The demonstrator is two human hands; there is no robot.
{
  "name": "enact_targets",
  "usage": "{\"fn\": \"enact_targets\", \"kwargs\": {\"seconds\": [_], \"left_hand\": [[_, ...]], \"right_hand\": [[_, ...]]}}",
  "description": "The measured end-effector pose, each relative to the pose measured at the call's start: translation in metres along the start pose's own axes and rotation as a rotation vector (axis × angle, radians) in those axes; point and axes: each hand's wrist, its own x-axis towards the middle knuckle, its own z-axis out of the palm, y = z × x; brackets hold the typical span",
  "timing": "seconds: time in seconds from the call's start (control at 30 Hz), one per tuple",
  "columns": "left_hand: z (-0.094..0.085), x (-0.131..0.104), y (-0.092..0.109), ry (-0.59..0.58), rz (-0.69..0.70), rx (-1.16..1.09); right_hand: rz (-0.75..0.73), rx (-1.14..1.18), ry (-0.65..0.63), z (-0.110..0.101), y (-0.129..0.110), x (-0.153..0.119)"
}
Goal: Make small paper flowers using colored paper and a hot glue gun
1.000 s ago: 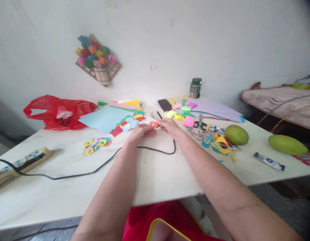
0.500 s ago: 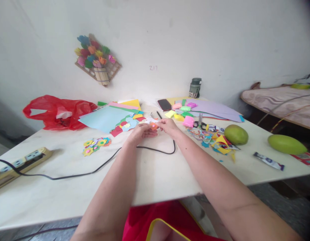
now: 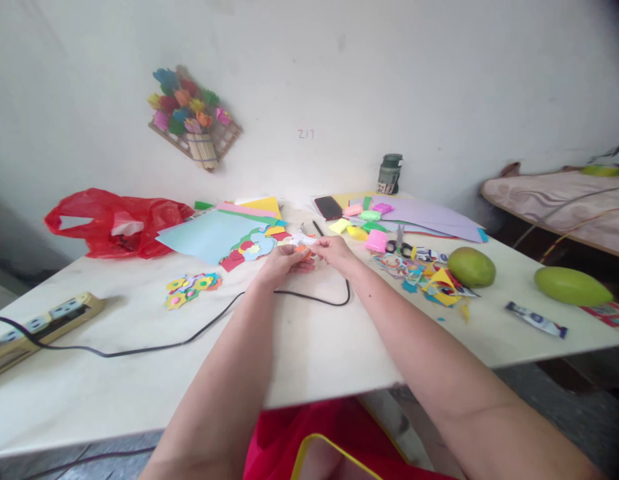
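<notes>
My left hand (image 3: 284, 261) and my right hand (image 3: 335, 253) meet over the middle of the table. Between their fingertips is a small orange paper cutout (image 3: 303, 251), partly covered by the fingers. Both hands pinch it from opposite sides. White paper pieces (image 3: 300, 239) lie just behind it. Left of my left hand are several coloured paper cutouts (image 3: 252, 249) in pale blue, red and cream. Finished-looking layered paper flowers (image 3: 194, 289) form a cluster farther left. A dark pen-like stick (image 3: 318, 229) lies behind my right hand.
A black cable (image 3: 184, 343) runs from a power strip (image 3: 64, 319) under my forearm. Scissors (image 3: 399, 245), paper scraps (image 3: 424, 280), two green fruits (image 3: 471, 267) and a glue tube (image 3: 537, 320) lie right. Behind are a phone (image 3: 328, 208), coloured sheets (image 3: 204, 237) and a red bag (image 3: 124, 223).
Both hands stay in nearly the same place. The orange cutout is now more hidden by the fingers and looks tilted differently.
</notes>
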Motion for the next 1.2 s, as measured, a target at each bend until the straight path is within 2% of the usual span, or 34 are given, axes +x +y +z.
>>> {"fn": "enact_targets", "kwargs": {"seconds": [0.53,0.67,0.9,1.1,1.2], "left_hand": [[-0.0016,0.0022,-0.0013,0.002,0.004,0.015],[-0.003,0.0033,-0.0025,0.033,0.035,0.041],[-0.0004,0.0011,0.0008,0.07,0.004,0.035],[0.001,0.0025,-0.001,0.136,0.023,0.035],[0.0012,0.0047,-0.0029,0.121,0.027,0.035]], "right_hand": [[-0.006,0.054,-0.008,-0.001,0.005,0.0036],[-0.004,0.055,-0.01,-0.0003,0.0067,0.0036],[0.028,0.051,0.007,-0.0013,0.008,0.0051],[0.069,0.116,-0.093,0.0012,0.0078,0.0023],[0.078,0.123,-0.067,0.005,0.0093,0.0024]]}}
